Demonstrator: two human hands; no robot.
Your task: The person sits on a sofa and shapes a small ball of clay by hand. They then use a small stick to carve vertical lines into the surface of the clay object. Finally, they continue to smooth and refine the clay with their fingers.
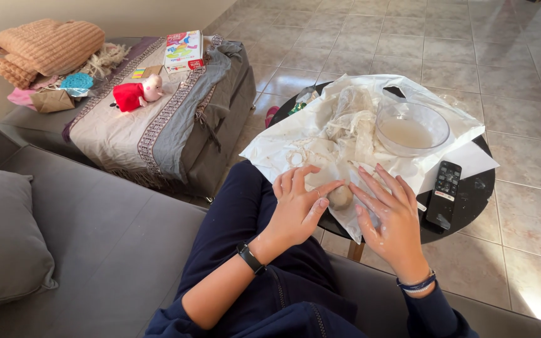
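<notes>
A small ball of pale grey clay (340, 197), rounded and smooth, rests on the white sheet at the table's near edge; fingertips touch both sides.

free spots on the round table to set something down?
Little. The round black table is mostly under the white plastic sheet. The glass bowl fills the far right of it; the remote takes the bare right edge. Both hands, left and right, crowd the near edge around a clay ball. Freest: sheet's left part, beyond the left hand.
</notes>
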